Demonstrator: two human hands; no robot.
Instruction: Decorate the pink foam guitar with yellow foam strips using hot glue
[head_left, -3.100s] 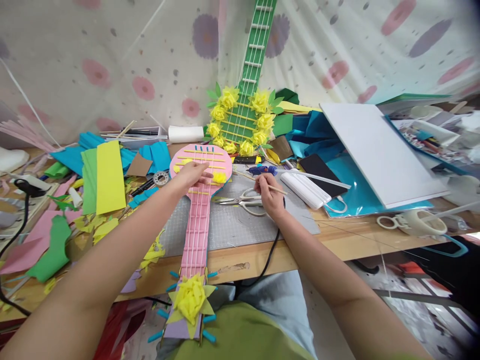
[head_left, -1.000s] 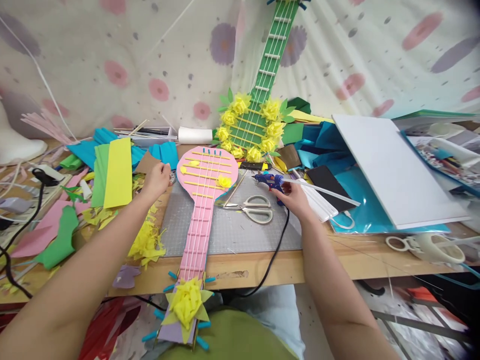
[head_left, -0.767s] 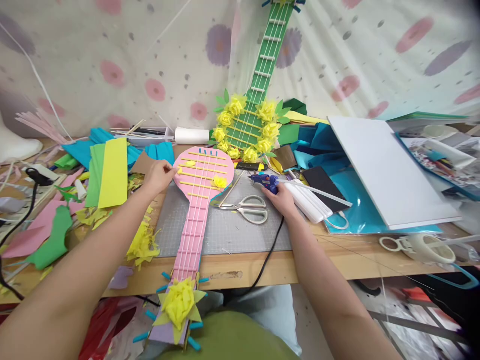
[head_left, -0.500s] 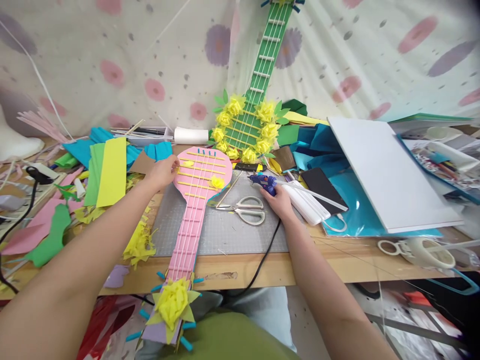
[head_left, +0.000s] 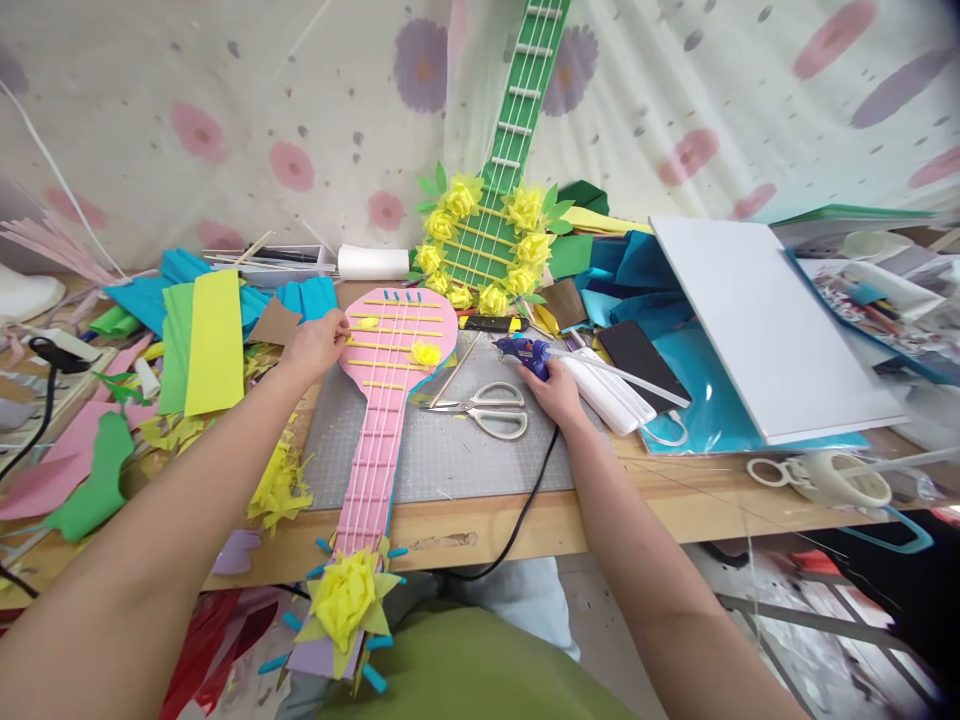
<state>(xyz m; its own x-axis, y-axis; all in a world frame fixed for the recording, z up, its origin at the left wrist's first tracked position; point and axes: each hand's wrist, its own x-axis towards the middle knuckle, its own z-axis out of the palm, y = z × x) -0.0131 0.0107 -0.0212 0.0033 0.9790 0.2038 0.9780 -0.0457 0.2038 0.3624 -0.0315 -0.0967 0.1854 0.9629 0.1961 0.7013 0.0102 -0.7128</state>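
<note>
Pink guitar [head_left: 375,362]: left hand [head_left: 319,342] at its left edge, pinched together, contents unclear; right hand [head_left: 555,390] wrapped round blue glue gun [head_left: 527,352], right of guitar.

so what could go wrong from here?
1. Snag: the black cord drops from beside the right hand, which holds the glue gun, over the front of the table; a tug might jerk the gun.
2. Bump: the flowered end of the pink guitar overhangs that edge, so a knock could shift it.
3. Clutter: scissors lie on the mat between guitar and glue gun; they might get caught.
</note>
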